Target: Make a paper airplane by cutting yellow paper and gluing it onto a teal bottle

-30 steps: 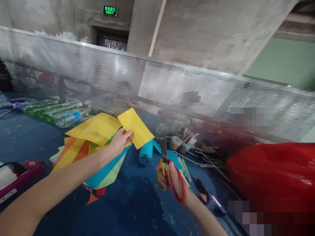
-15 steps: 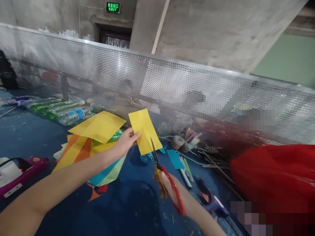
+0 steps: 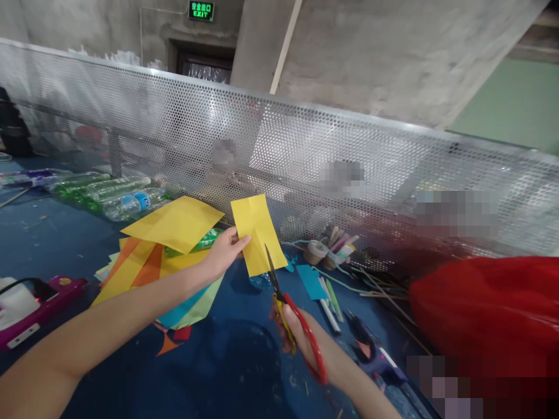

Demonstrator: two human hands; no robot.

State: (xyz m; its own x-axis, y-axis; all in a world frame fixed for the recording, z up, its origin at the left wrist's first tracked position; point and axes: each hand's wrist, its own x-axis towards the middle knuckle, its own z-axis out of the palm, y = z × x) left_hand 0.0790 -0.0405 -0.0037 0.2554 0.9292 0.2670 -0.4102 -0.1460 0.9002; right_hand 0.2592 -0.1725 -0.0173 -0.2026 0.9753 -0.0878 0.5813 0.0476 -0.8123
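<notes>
My left hand (image 3: 227, 251) pinches the left edge of a small yellow sheet of paper (image 3: 254, 224), thumb on the near face, and holds it up above the table. My right hand (image 3: 297, 329) is closed around the scissors (image 3: 279, 299), which have red and yellow handles and dark blades. The blades point up at the lower right part of the sheet, one of them lying in front of it. Behind my left forearm is a pile of coloured paper (image 3: 140, 265), with a larger yellow sheet (image 3: 177, 221) on top and a green bottle (image 3: 205, 240) partly under it.
Several plastic bottles (image 3: 105, 192) lie at the back left, near a perforated metal screen (image 3: 174, 128). A purple power strip (image 3: 56, 299) sits at left. Glue sticks (image 3: 331, 311), a blue paper piece (image 3: 311, 282) and a glue gun (image 3: 379, 355) lie to the right, beside a red bag (image 3: 489, 308).
The yellow sheet has shifted very slightly to the right, and the scissors' blades slightly to the left across it. Both hands keep their grips.
</notes>
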